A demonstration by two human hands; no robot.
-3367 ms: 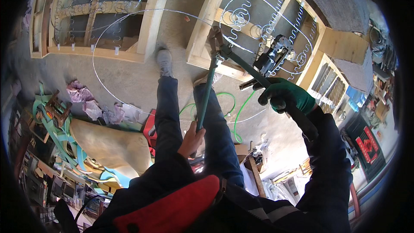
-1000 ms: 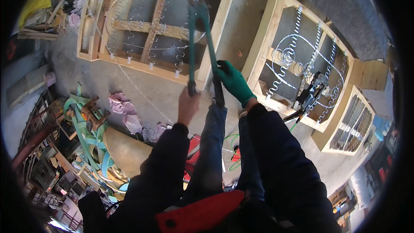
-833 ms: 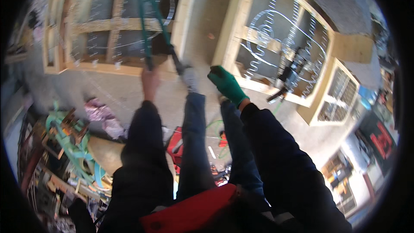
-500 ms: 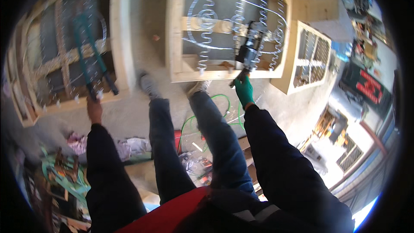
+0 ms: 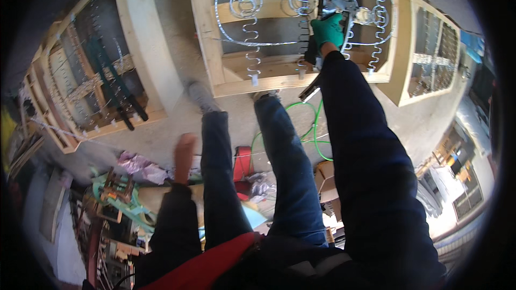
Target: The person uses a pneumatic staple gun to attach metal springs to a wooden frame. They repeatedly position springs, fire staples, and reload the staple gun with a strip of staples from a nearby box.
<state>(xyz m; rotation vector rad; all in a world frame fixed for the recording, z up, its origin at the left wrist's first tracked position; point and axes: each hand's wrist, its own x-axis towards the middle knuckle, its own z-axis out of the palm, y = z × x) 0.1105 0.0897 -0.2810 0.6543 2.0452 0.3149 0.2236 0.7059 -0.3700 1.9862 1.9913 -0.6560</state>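
My right hand [image 5: 328, 30], in a green glove, is wrapped around a black and silver air staple gun [image 5: 338, 4]. I have the gun over the middle wooden frame [image 5: 236, 86], among its wavy springs [image 5: 251, 37] and a large wire loop [image 5: 219, 24]. Bare and blurred, my left hand [image 5: 184, 158] hangs beside my left leg, apart from the frames; its fingers are too smeared to read. Bolt cutters [image 5: 110, 78] with dark green arms and black grips lie across the left wooden frame [image 5: 145, 37].
A third sprung frame [image 5: 404, 75] stands at the right. A green hose [image 5: 317, 129] curls on the floor near my feet. Behind my left hand lie crumpled pink cloth [image 5: 142, 166], a red object [image 5: 243, 162] and piled scraps [image 5: 118, 198].
My left hand has let go of the bolt cutters and drawn back toward my leg. My right hand has carried the staple gun farther in over the middle frame. The view has shifted.
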